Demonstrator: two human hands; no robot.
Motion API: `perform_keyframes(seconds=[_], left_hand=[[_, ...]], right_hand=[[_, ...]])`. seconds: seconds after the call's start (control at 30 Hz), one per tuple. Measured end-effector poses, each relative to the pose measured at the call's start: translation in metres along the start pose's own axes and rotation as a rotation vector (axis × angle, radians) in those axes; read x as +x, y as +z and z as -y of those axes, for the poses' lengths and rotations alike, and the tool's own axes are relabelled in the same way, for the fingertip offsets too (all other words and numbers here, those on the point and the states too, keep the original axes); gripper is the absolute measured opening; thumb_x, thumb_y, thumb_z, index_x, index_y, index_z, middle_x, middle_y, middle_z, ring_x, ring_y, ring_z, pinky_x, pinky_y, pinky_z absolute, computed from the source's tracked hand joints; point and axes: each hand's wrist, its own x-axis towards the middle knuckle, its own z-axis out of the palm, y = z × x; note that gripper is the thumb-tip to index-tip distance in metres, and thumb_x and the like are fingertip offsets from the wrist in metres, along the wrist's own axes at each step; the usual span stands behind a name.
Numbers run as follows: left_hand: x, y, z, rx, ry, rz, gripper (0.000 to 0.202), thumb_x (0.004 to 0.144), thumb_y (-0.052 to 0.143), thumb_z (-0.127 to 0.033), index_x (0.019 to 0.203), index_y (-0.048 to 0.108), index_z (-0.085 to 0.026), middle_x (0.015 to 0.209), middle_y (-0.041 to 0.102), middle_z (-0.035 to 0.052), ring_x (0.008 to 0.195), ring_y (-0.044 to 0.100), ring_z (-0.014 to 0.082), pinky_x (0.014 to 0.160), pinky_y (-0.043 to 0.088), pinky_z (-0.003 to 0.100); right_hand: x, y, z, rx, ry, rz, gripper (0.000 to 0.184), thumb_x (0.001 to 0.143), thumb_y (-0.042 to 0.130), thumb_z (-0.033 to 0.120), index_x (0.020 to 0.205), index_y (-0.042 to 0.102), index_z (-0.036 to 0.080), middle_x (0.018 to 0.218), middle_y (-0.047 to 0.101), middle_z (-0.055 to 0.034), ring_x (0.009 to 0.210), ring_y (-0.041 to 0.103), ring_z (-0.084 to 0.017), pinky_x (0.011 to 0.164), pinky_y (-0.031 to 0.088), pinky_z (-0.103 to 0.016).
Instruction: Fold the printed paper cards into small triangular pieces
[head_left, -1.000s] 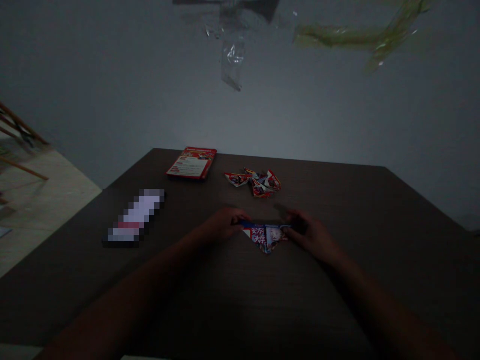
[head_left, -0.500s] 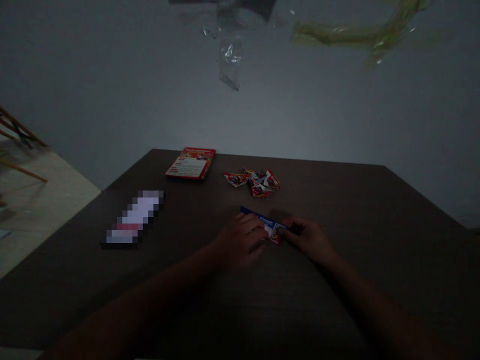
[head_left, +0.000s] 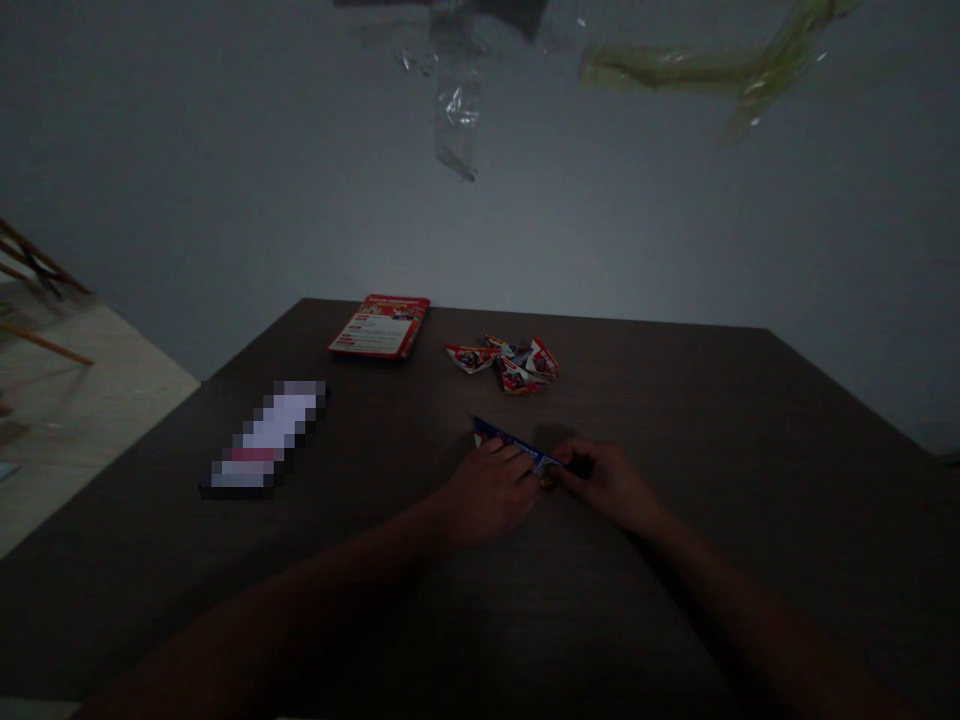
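Note:
A folded piece of printed paper (head_left: 510, 441), blue along its top edge, lies on the dark wooden table (head_left: 750, 420) in front of me. My left hand (head_left: 491, 490) lies over most of it, fingers curled down and pressing on the paper. My right hand (head_left: 607, 482) pinches the paper's right end with its fingertips. Only the blue edge and a small printed corner show between the hands. The scene is dim.
A small pile of folded red-and-white paper pieces (head_left: 506, 362) sits behind the hands. A red-and-white booklet (head_left: 380, 326) lies at the back left. A pixelated white strip (head_left: 268, 440) lies at the left. Wooden chair legs (head_left: 34, 290) stand on the floor at left.
The open triangular flap of the paper has been folded under my left hand, which moved right over it. The right hand stayed at the paper's right end.

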Motion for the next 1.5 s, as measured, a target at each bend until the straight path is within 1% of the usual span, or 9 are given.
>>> perform_keyframes(seconds=[0.2, 0.3, 0.47, 0.67, 0.83, 0.97, 1.1, 1.33, 1.5], left_hand=[[0.001, 0.002, -0.001, -0.061, -0.04, 0.022, 0.02, 0.087, 0.044, -0.025, 0.09, 0.061, -0.016, 0.091, 0.06, 0.0081, 0.087, 0.054, 0.0212, 0.079, 0.039, 0.037], [0.002, 0.005, 0.0, -0.17, -0.108, 0.028, 0.019, 0.086, 0.044, -0.025, 0.089, 0.06, -0.016, 0.091, 0.058, 0.0072, 0.086, 0.053, 0.0196, 0.078, 0.041, 0.034], [0.003, 0.007, 0.0, -0.334, -0.237, 0.027, 0.011, 0.082, 0.048, -0.019, 0.08, 0.059, -0.015, 0.085, 0.056, 0.005, 0.083, 0.053, 0.017, 0.074, 0.043, 0.029], [0.004, 0.009, -0.003, -0.366, -0.291, 0.004, 0.006, 0.079, 0.051, -0.018, 0.078, 0.056, -0.016, 0.085, 0.055, 0.0045, 0.082, 0.052, 0.0172, 0.074, 0.043, 0.029], [0.005, 0.013, -0.005, -0.355, -0.32, -0.009, 0.004, 0.077, 0.052, -0.018, 0.074, 0.054, -0.016, 0.083, 0.054, 0.0043, 0.081, 0.052, 0.0177, 0.072, 0.043, 0.03], [0.007, 0.013, -0.005, -0.35, -0.349, 0.001, 0.005, 0.076, 0.053, -0.017, 0.071, 0.052, -0.016, 0.081, 0.053, 0.0041, 0.08, 0.052, 0.0177, 0.072, 0.043, 0.03], [0.008, 0.011, -0.004, -0.391, -0.349, 0.013, 0.005, 0.075, 0.053, -0.015, 0.07, 0.052, -0.016, 0.08, 0.053, 0.0041, 0.079, 0.052, 0.0172, 0.072, 0.043, 0.03], [0.006, 0.011, -0.002, -0.431, -0.346, -0.001, 0.004, 0.073, 0.052, -0.013, 0.074, 0.051, -0.016, 0.082, 0.054, 0.0043, 0.079, 0.052, 0.0172, 0.069, 0.042, 0.029], [0.006, 0.011, -0.001, -0.469, -0.342, -0.026, 0.009, 0.074, 0.05, -0.01, 0.08, 0.052, -0.017, 0.083, 0.055, 0.0034, 0.081, 0.053, 0.017, 0.07, 0.042, 0.028]], right_hand=[[-0.001, -0.002, -0.002, -0.109, -0.043, 0.015, 0.009, 0.079, 0.056, 0.025, 0.08, 0.063, 0.019, 0.073, 0.067, -0.0011, 0.068, 0.061, -0.015, 0.065, 0.046, -0.027], [-0.001, -0.002, -0.002, -0.097, -0.043, 0.022, 0.009, 0.078, 0.056, 0.025, 0.081, 0.063, 0.019, 0.074, 0.067, -0.0008, 0.067, 0.06, -0.015, 0.063, 0.045, -0.025], [-0.001, -0.002, 0.001, -0.103, -0.04, 0.031, 0.009, 0.078, 0.057, 0.024, 0.08, 0.063, 0.019, 0.074, 0.067, -0.001, 0.068, 0.06, -0.015, 0.063, 0.045, -0.025], [-0.001, -0.002, 0.001, -0.112, -0.073, 0.038, 0.008, 0.078, 0.057, 0.022, 0.082, 0.062, 0.019, 0.076, 0.067, -0.0004, 0.068, 0.06, -0.014, 0.063, 0.044, -0.025], [0.001, 0.001, 0.0, -0.19, -0.08, 0.033, 0.008, 0.075, 0.059, 0.021, 0.082, 0.063, 0.019, 0.073, 0.065, 0.0002, 0.064, 0.058, -0.014, 0.059, 0.042, -0.024], [0.001, 0.004, 0.0, -0.231, -0.085, 0.014, 0.009, 0.074, 0.06, 0.02, 0.082, 0.063, 0.02, 0.074, 0.065, -0.0001, 0.065, 0.058, -0.014, 0.06, 0.042, -0.025], [0.001, 0.005, 0.002, -0.252, -0.076, 0.008, 0.008, 0.074, 0.059, 0.019, 0.082, 0.063, 0.02, 0.073, 0.065, -0.0001, 0.065, 0.058, -0.014, 0.06, 0.042, -0.025], [0.001, 0.007, 0.008, -0.263, -0.017, -0.014, 0.007, 0.074, 0.059, 0.02, 0.08, 0.062, 0.019, 0.072, 0.064, -0.0005, 0.064, 0.057, -0.015, 0.058, 0.04, -0.025], [0.001, 0.009, 0.007, -0.262, -0.007, -0.028, 0.008, 0.074, 0.059, 0.022, 0.081, 0.062, 0.02, 0.071, 0.064, -0.0002, 0.062, 0.056, -0.014, 0.056, 0.039, -0.025]])
